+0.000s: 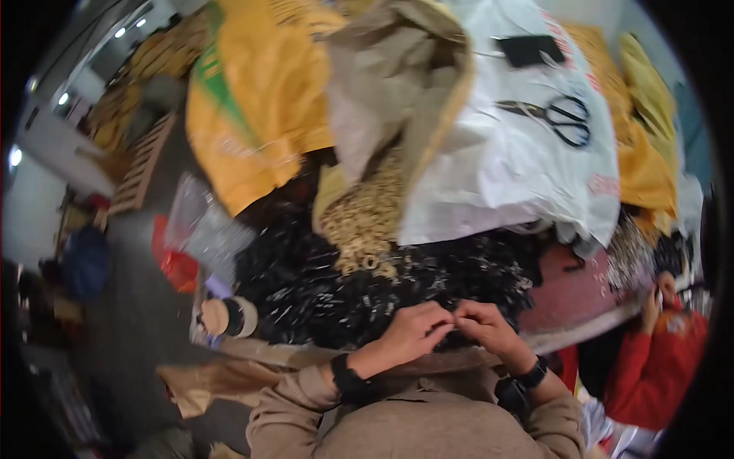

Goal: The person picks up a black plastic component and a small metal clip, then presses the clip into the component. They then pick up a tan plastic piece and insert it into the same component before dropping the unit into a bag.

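Observation:
My left hand (415, 329) and my right hand (486, 327) meet at the near edge of the table, fingertips almost touching. Both are closed in a pinch; whatever sits between the fingers is too small to make out. Just beyond them spreads a heap of small shiny black pieces (306, 283). Tan ring-shaped pieces (359, 237) spill onto that heap from the mouth of an open sack (382, 92) with a greyish-brown lining.
A white sack (497, 168) carries black-handled scissors (562, 118) and a dark phone-like slab (530, 51). Yellow sacks (264, 99) stand at the back. At the left lie a round-lidded jar (229, 317) and clear plastic bags (206, 226). Another person in red (661, 367) works at the right.

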{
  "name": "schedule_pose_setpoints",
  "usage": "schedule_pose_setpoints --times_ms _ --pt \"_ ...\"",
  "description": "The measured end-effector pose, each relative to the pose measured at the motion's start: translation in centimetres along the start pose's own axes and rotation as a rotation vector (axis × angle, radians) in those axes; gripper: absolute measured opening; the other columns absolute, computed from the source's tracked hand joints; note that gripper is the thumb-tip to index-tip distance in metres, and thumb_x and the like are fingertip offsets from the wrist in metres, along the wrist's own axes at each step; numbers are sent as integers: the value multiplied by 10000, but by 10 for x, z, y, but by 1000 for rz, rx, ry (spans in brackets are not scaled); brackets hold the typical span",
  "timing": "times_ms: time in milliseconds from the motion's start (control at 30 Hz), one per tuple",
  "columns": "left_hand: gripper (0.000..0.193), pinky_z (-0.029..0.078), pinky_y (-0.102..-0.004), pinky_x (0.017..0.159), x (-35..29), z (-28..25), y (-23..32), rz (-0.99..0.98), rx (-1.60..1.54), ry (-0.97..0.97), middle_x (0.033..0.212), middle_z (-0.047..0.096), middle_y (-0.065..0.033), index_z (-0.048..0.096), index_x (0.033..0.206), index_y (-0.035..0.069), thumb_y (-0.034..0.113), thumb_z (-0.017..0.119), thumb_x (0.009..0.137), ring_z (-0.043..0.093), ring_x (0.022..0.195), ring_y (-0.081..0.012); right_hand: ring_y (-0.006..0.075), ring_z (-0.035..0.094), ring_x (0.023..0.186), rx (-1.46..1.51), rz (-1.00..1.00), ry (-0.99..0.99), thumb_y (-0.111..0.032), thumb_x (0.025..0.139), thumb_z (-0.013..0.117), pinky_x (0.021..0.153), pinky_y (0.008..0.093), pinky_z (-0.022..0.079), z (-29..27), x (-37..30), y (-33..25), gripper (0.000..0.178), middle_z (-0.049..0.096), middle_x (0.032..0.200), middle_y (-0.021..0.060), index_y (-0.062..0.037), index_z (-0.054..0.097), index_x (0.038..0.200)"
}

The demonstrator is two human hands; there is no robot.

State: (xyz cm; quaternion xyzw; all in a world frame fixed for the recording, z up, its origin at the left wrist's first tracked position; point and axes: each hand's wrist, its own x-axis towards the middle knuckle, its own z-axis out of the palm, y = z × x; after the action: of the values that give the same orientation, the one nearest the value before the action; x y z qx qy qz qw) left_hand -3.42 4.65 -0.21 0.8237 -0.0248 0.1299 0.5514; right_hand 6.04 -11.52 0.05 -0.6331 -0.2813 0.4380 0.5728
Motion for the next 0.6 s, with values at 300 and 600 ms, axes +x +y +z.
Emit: schedule_pose_setpoints --times_ms 300,600 --pt "106 461 -318 546 4 -50 -13 87 508 209 715 550 -102 567 776 43 42 614 681 548 626 -264 68 428 585 -196 -97 -10 -76 777 545 509 218 345 1 8 6 79 476 652 6 -11 535 733" --pt "280 462 -407 607 3 -148 -59 -475 1112 164 908 537 -120 535 933 79 123 634 675 556 764 -326 145 467 580 -394 -194 95 -76 752 559 512 257 362 -1 6 5 85 499 666 53 -17 519 706"
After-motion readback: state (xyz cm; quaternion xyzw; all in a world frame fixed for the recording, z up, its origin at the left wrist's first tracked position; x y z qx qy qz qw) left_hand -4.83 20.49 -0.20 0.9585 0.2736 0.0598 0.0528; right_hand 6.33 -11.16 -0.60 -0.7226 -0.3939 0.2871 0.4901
